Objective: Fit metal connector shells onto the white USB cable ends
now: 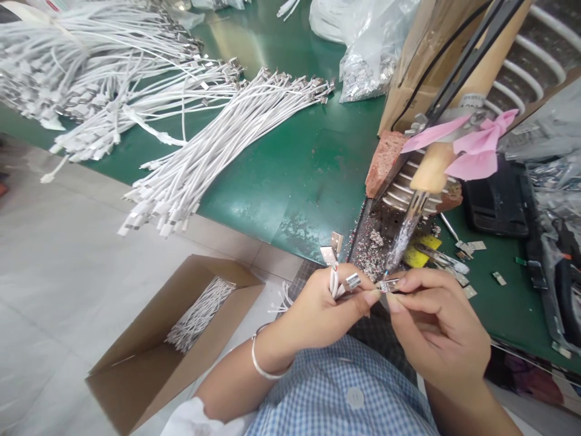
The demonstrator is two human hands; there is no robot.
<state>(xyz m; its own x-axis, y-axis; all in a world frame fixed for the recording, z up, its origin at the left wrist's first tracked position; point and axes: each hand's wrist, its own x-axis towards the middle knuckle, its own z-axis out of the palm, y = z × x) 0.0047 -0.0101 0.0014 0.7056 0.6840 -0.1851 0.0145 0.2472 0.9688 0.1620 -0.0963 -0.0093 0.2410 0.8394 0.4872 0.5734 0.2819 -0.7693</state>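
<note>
My left hand [318, 309] is closed around several white USB cables [334, 282]. Metal USB plugs [328, 255] stick up above its fingers, and the other cable ends hang out below the hand. Thumb and forefinger pinch one wire end. My right hand [442, 327] pinches a small metal USB plug [390, 284], held against that wire end. Just above this spot is the tip of a soldering iron [402, 239] with a wooden handle and pink ribbon. Whether the tip touches the joint I cannot tell.
Bundles of white cables [227, 139] lie on the green table [290, 181]. An open cardboard box [218, 345] with cables stands at lower left. Solder debris [370, 242], a red brick piece [384, 163], tweezers [442, 258], loose plugs [499, 278] and a black phone-like device [494, 203] surround the iron.
</note>
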